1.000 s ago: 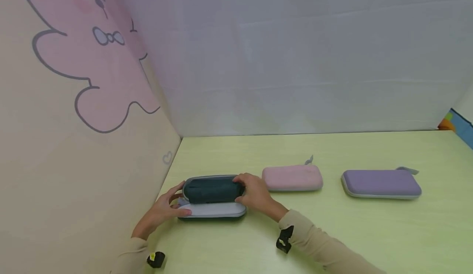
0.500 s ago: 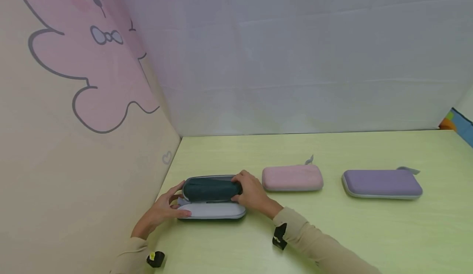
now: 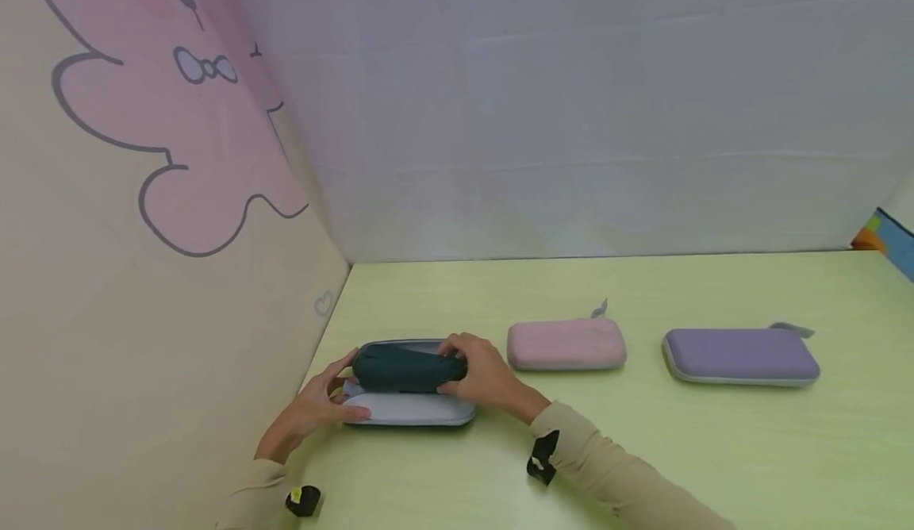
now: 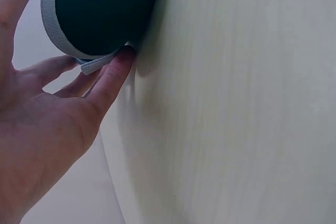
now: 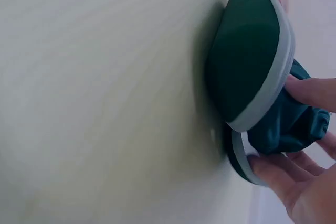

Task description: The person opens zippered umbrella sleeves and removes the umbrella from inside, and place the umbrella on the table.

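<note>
A dark green hard-shell zip case (image 3: 421,409) lies unfolded on the table, its pale grey lining showing. In its far half sits a compact rolled bundle of dark green cloth, which looks like a folded umbrella (image 3: 403,370). My left hand (image 3: 314,403) grips the left end of the case, thumb on the near half. My right hand (image 3: 489,373) holds the umbrella's right end. In the right wrist view gathered cloth of the umbrella (image 5: 281,124) bulges between the shell halves and my fingers. The left wrist view shows the green shell (image 4: 105,14) with its grey zip edge.
A pink case (image 3: 566,345) lies just right of my right hand, and a purple case (image 3: 739,354) farther right; both are closed, with a strap at the back. A wall with a pink bear drawing (image 3: 207,141) borders the pale green table (image 3: 678,451) on the left.
The umbrella's right end has shifted within the case, so more grey lining shows behind it. My right hand has moved slightly left; my left hand keeps its place.
</note>
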